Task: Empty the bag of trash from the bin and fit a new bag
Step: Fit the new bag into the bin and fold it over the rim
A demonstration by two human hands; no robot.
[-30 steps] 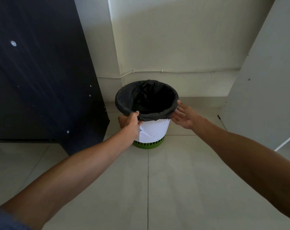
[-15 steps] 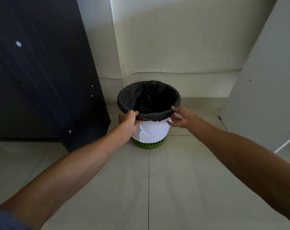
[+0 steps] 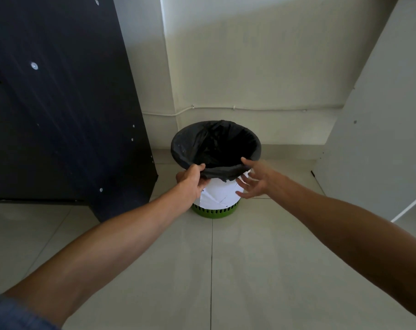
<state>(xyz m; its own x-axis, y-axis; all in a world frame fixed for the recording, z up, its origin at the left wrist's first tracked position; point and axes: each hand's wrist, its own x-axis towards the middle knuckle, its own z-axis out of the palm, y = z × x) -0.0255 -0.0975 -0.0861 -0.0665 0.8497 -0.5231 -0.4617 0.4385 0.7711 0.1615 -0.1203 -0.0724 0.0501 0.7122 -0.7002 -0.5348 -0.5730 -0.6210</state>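
Dark blue left sleeve (image 3: 4, 314)

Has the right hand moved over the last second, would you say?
Yes: the right hand has slid down the bin's white wall, fingers now spread below the bag edge.

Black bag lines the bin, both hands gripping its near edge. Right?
No. Only the left hand grips the bag edge; the right hand is open, spread beside the bin. The head view shows it.
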